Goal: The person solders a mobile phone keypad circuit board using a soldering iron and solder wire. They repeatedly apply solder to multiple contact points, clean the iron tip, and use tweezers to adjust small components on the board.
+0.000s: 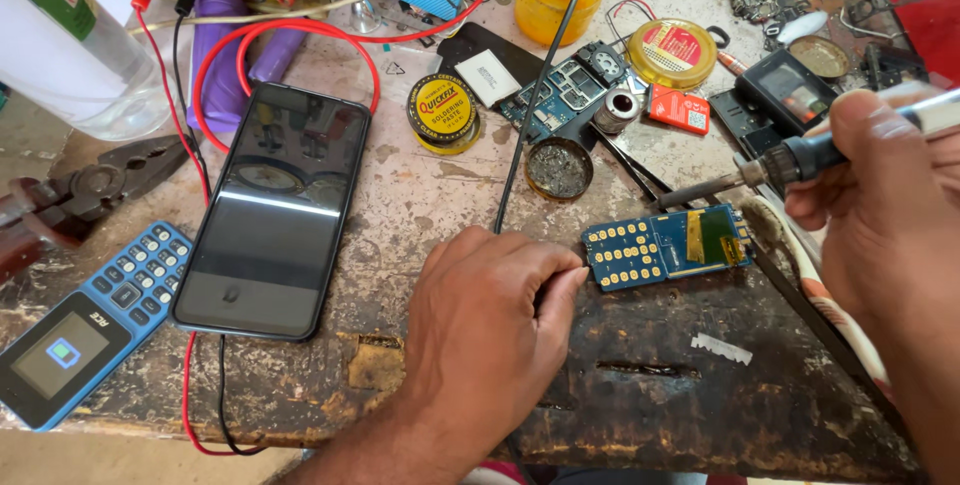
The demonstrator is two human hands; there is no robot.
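Head view. Your right hand [880,215], at the right edge of the frame, is closed around the handle of a soldering iron [770,173]; its tip points left and hangs just above the blue circuit board [665,248], which lies flat on the worn workbench [420,205], right of centre.

Your left hand [480,315], lower centre, rests knuckles-up on the bench, fingers curled, thumb and forefinger pinched together close to the board's left end. You cannot tell what, if anything, is between them. A black cable [530,95] runs down from the top of the frame toward this hand.

Left of centre: a black smartphone [275,210], screen up. Lower left: a blue keypad phone [85,330]. Above centre: a round yellow solder-paste tin [443,110] and a second, bare phone board [570,90]. Red and black leads [190,145] loop around the smartphone.
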